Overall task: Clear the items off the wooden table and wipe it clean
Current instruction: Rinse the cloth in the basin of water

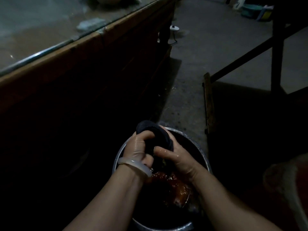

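Note:
A dark wet cloth is bunched between both my hands above a round metal basin on the floor. My left hand, with a pale bangle on its wrist, grips the cloth's left part. My right hand grips its lower right part. Reddish-brown water ripples in the basin under my wrists. The wooden table with a glass top runs along the upper left; its surface looks wet and streaked.
A small pale object lies on the table near its edge. A white device with a cord stands on the concrete floor behind. A dark wooden frame and a plank stand to the right. Teal containers sit far back.

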### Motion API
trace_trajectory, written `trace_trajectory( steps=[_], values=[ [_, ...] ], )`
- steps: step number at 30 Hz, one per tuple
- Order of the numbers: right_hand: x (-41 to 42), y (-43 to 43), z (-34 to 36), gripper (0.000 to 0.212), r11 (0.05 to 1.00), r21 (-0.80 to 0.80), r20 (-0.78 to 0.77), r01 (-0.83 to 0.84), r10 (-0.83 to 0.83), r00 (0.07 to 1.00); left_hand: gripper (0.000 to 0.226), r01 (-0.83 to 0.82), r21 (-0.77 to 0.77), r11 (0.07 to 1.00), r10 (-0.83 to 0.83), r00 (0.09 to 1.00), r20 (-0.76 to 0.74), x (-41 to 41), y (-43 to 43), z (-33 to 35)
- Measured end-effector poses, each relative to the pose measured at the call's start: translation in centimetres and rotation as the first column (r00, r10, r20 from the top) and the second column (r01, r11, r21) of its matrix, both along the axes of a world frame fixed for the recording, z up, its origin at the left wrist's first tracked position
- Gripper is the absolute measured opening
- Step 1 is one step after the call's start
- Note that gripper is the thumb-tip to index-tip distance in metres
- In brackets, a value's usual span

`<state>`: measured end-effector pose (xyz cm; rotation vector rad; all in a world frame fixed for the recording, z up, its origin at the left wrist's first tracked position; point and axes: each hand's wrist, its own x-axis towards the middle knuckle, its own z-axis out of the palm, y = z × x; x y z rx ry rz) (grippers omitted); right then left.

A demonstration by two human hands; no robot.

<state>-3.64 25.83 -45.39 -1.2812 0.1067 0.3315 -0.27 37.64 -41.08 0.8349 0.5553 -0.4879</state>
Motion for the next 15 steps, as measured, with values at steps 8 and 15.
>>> trace_trajectory(
  steps=[8,15],
  values=[
    [-0.7,2.7,0.3,0.074,0.928,0.319,-0.301,0.192,-0.093,0.949,0.013,0.034,-0.291,0.956,-0.004,0.995,0.103,-0.3,0.1,1.8],
    [0.2,-0.8,2.9,0.006,0.999,-0.005,-0.540,-0.045,0.035,0.841,0.020,0.260,0.847,0.464,-0.678,0.719,0.151,1.4,2.3,-0.6]
  ],
)
